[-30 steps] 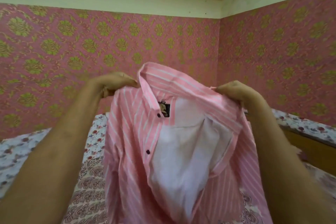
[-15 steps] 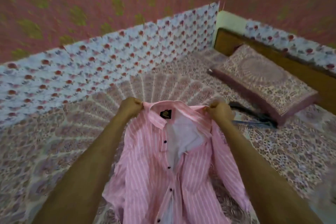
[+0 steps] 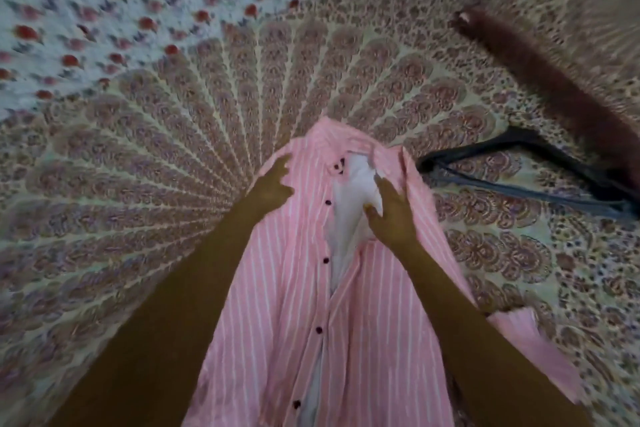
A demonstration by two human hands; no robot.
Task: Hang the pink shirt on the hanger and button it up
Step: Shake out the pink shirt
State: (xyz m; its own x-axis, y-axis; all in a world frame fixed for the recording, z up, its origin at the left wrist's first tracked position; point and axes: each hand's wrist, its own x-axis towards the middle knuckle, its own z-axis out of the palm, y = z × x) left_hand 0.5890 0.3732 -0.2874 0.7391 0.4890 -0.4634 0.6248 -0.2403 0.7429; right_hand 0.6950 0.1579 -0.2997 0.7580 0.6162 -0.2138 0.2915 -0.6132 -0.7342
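Bed covered by a patterned spread [image 3: 214, 135]; we lay the pink shirt [image 3: 298, 288] flat on it, front up, placket unbuttoned, white lining showing at the chest. Our left hand [image 3: 273, 184] rests on the left shoulder, fingers apart, gripping nothing. Our right hand [image 3: 391, 215] lies spread over the open right front, likewise loose. Dark hanger [image 3: 519, 170] sits on the spread just right of the collar, untouched. Step in hand: laying out. Next, we judge: fetch the hanger, slip it inside the shoulders, then fasten the buttons.
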